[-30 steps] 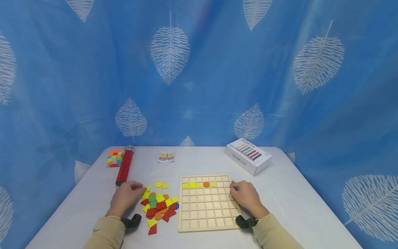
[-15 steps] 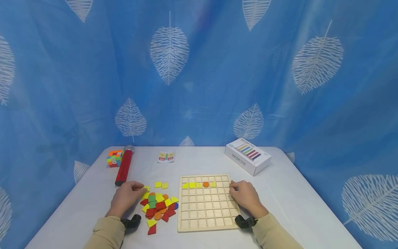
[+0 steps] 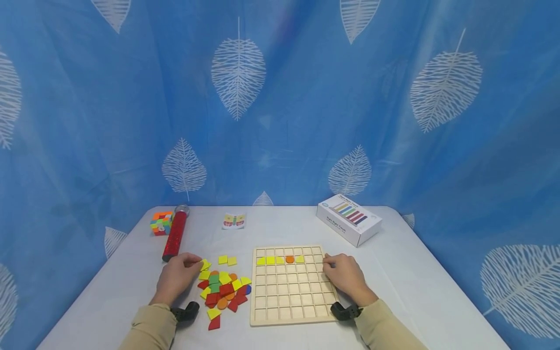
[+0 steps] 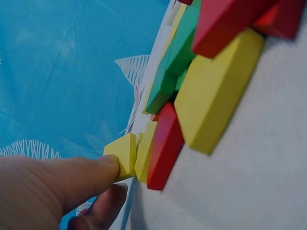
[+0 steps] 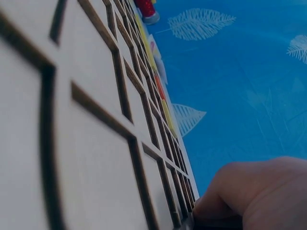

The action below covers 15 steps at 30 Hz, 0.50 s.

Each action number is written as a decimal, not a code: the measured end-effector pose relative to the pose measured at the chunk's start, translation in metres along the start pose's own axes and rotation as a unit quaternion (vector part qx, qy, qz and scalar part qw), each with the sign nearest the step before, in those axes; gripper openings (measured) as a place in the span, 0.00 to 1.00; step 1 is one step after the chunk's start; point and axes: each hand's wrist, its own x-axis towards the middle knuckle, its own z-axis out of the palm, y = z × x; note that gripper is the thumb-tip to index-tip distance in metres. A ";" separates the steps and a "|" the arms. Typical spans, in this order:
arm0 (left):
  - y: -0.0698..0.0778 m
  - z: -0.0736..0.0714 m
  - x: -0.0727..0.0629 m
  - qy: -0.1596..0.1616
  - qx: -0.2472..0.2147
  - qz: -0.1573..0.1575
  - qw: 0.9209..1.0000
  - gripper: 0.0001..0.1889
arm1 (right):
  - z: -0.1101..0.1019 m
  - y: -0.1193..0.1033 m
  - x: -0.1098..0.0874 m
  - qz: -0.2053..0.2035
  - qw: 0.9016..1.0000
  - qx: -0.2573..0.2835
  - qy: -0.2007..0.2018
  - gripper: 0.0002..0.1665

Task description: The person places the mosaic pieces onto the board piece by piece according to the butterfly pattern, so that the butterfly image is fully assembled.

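My left hand (image 3: 177, 276) is at the far-left side of a pile of flat coloured tiles (image 3: 226, 289). Between its thumb and a finger it pinches a yellow tile (image 4: 125, 154), which overlaps another yellow piece in the left wrist view. Red, green, orange and more yellow tiles lie heaped beside it. My right hand (image 3: 346, 275) grips the right edge of a wooden grid board (image 3: 288, 322), its thumb at the rim in the right wrist view. Along the board's second row sit several yellow tiles and one orange disc (image 3: 290, 259).
Two yellow squares (image 3: 223, 259) lie apart above the pile. Behind them is a small pattern card (image 3: 234, 221). A red tube (image 3: 176, 233) and a puzzle cube (image 3: 161, 223) stand at the back left, a white box (image 3: 349, 221) at the back right.
My left hand has drawn back slightly up and left at the pile's edge, uncovering more of the yellow pieces there. My right hand stays on the board's edge.
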 end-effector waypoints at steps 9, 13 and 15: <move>0.005 -0.001 -0.001 0.005 -0.074 0.006 0.997 0.18 | 0.001 0.001 0.001 0.001 1.000 -0.001 -0.003 0.13; 0.011 -0.002 -0.003 -0.004 -0.117 0.004 0.993 0.21 | 0.001 0.000 0.001 0.002 1.000 -0.001 -0.003 0.13; 0.014 -0.002 -0.003 -0.013 -0.137 -0.002 0.990 0.23 | 0.001 -0.001 0.001 0.002 1.000 0.001 -0.002 0.13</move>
